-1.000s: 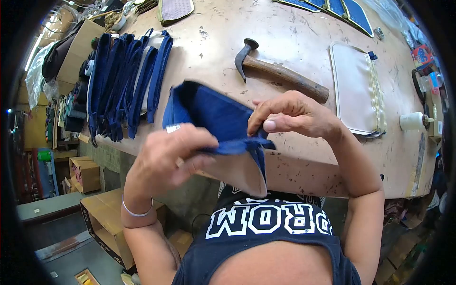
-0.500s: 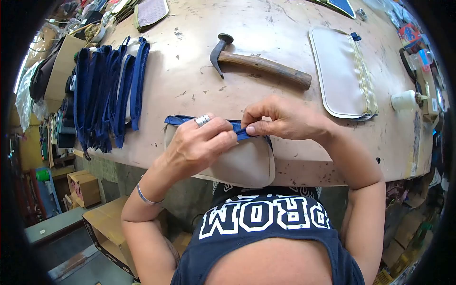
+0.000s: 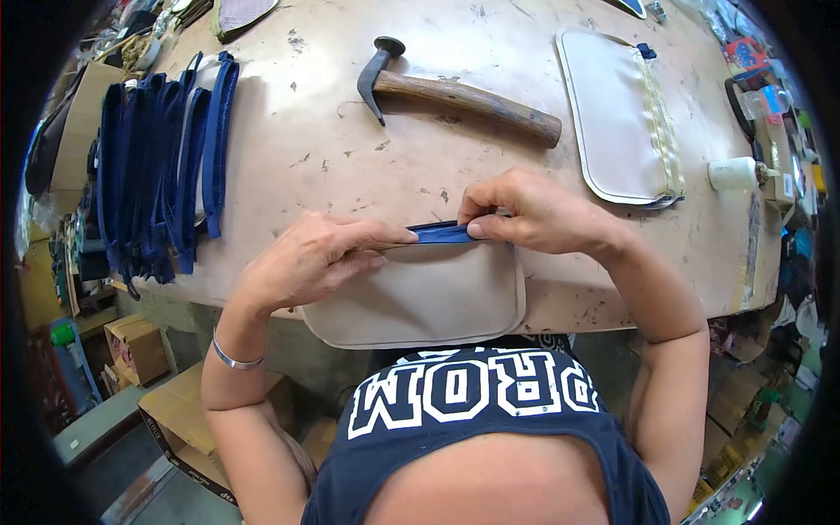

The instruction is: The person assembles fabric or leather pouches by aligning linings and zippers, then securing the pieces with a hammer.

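Note:
At the table's front edge lies a beige pouch piece (image 3: pixel 429 297) with rounded lower corners and a blue fabric strip (image 3: pixel 444 234) along its upper edge. My left hand (image 3: pixel 315 258) is closed on the upper left of the piece, its index fingertip against the strip. Part of the piece's left side is hidden under that hand. My right hand (image 3: pixel 538 214) pinches the strip near its right end between thumb and curled fingers. Between the two hands a short stretch of folded blue fabric shows.
Beyond my hands lies a claw hammer (image 3: pixel 464 101) with a wooden handle. A second beige piece (image 3: pixel 612 122) with a zipper is at the right, near a white bottle (image 3: pixel 733 173). Several blue strips (image 3: pixel 162 166) hang together at the left. Cardboard boxes (image 3: pixel 188 407) stand below the table.
My left hand has slid left along the upper edge and its fingers have straightened, uncovering more of the piece. My right hand still pinches the strip. The view has shifted slightly.

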The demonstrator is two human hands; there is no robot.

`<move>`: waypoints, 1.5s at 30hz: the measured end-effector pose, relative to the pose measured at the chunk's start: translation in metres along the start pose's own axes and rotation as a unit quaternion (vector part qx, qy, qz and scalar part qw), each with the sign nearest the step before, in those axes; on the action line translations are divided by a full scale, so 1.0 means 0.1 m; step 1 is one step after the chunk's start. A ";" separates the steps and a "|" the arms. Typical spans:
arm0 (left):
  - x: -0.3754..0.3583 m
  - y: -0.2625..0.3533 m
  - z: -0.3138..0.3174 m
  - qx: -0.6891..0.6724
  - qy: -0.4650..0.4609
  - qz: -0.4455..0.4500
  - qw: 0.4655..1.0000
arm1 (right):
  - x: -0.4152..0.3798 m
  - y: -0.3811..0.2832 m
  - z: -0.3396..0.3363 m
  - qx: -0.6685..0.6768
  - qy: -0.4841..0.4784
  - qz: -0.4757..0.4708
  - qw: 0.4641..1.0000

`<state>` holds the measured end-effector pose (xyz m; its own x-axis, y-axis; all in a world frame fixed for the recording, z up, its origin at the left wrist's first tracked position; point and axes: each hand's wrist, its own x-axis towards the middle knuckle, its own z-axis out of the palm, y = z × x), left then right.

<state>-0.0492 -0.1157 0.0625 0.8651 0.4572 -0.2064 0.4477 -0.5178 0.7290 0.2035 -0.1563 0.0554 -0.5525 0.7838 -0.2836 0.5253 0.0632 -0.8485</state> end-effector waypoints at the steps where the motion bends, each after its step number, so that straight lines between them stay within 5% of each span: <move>1: 0.01 0.01 0.02 0.005 0.021 0.010 1.000 | -0.01 -0.02 0.00 -0.004 0.003 0.014 1.000; 12: 0.00 -0.09 0.38 0.099 0.233 0.127 0.959 | 0.00 0.00 0.11 -0.106 0.072 -0.031 0.991; 18: -0.01 -0.05 0.44 0.134 0.238 0.138 0.952 | 0.06 -0.07 0.02 -0.105 -0.001 0.039 0.994; 30: 0.11 0.03 0.54 0.159 0.265 0.151 0.939 | 0.14 0.00 0.18 -0.133 0.050 -0.056 0.988; 45: -0.11 -0.16 0.44 0.033 0.240 0.082 0.967 | 0.21 0.01 0.14 -0.103 0.041 -0.023 0.994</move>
<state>-0.0556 -0.1438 0.0246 0.7281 0.6395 0.2467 0.3399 -0.6494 0.6802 0.1829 -0.1487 0.0426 -0.5289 0.8244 -0.2016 0.6266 0.2191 -0.7479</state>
